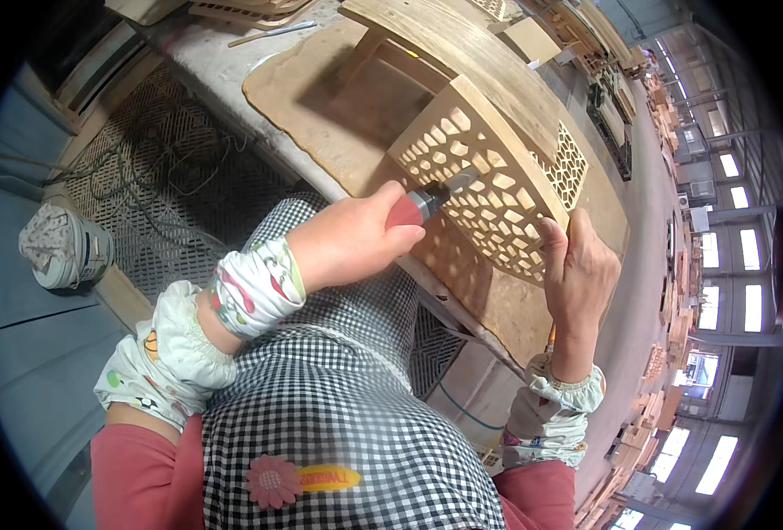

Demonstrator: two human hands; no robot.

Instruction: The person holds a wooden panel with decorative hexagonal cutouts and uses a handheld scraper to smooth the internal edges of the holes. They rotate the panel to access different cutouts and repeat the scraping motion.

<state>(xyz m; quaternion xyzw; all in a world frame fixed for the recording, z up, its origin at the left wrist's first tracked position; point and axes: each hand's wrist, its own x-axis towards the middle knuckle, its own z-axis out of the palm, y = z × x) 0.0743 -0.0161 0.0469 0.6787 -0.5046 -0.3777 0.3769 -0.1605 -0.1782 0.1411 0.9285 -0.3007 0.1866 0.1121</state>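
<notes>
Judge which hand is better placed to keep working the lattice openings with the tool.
Left. The left hand already grips the red-handled tool, its tip at the lattice panel; the right hand is steadying the panel's edge.

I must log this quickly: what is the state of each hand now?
Left hand: closed around a red-handled tool with a metal tip.
Right hand: gripping the edge of the pale wooden lattice panel.

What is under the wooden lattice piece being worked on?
The lattice piece rests on a flat brown board lying on the workbench. The surface directly beneath its frame is covered, and so is the bench under the board.
</notes>
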